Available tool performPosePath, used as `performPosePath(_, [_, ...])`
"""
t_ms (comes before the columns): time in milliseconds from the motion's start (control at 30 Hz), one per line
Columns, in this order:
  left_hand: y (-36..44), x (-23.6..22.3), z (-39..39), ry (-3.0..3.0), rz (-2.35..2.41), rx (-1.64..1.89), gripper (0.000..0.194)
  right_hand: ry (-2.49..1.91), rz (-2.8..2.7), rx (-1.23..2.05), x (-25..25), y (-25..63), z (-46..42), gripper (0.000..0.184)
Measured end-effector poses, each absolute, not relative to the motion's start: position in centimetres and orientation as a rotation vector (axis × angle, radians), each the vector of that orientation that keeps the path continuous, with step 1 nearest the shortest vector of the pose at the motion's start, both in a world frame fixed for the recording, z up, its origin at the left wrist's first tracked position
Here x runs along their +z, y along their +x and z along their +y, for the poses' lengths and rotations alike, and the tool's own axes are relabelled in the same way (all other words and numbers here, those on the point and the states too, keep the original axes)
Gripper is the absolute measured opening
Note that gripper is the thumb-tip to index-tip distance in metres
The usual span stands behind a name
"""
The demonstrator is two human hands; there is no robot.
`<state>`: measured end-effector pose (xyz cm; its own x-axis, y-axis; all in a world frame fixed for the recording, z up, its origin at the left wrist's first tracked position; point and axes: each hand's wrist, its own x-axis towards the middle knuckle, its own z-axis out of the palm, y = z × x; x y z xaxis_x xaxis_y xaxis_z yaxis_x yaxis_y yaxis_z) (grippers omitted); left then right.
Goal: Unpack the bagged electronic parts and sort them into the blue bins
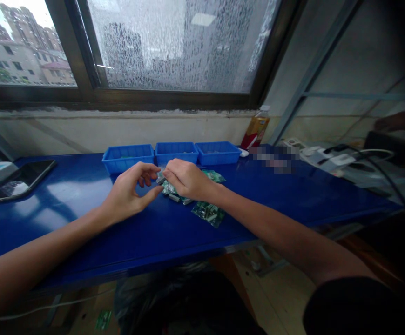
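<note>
Over the middle of the blue table (146, 237), my left hand (129, 190) is open, thumb and fingers apart and curved toward the other hand. My right hand (190, 181) is closed in a pinch, back of the hand up. A small grey, shiny piece (160, 177) shows between the two hands, too blurred to name. Beneath them lie clear plastic bags with green contents. Loose silver cylinder-like parts (173, 198) rest beside these. Another clear bag (209, 213) of green and silver pieces lies below my right wrist, and a green-filled bag (214, 176) behind it.
Three blue bins stand in a row at the back: left (129, 163), middle (176, 151) and right (218, 153). A bottle (256, 128) is by the wall. A dark phone-like device (21, 181) lies left. Cables and plugs (335, 160) are on the right.
</note>
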<state>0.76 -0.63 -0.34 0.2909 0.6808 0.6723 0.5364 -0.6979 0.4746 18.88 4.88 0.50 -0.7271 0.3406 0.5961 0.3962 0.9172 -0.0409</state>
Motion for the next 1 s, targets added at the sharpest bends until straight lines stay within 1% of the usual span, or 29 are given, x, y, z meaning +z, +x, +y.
performPosePath(133, [0.90, -0.04, -0.83, 2.612, 1.268, 1.388, 0.014, -0.542, -2.462, -0.103, 0.26, 18.74, 5.00, 0.035])
performPosePath(200, [0.84, 0.08, -0.83, 2.644, 1.298, 1.390, 0.011, -0.553, -2.476, -0.076, 0.18, 18.75, 5.07, 0.034])
performPosePath(433, [0.70, 0.28, -0.54, 2.482, 1.409, 1.411, 0.014, -0.546, -2.436, 0.071, 0.50, 19.05, 4.57, 0.022])
performPosePath(633, [0.79, 0.20, -0.42, 2.298, 1.397, 1.383, 0.019, -0.515, -2.380, -0.013, 0.60, 19.12, 4.46, 0.019])
performPosePath(867, [0.65, 0.02, -0.41, 2.468, 1.366, 1.363, 0.023, -0.518, -2.354, -0.043, 0.80, 18.97, 4.40, 0.024])
performPosePath(1000, [0.68, 0.14, -0.46, 2.505, 1.407, 1.363, 0.016, -0.515, -2.363, -0.018, 0.77, 19.00, 4.37, 0.025])
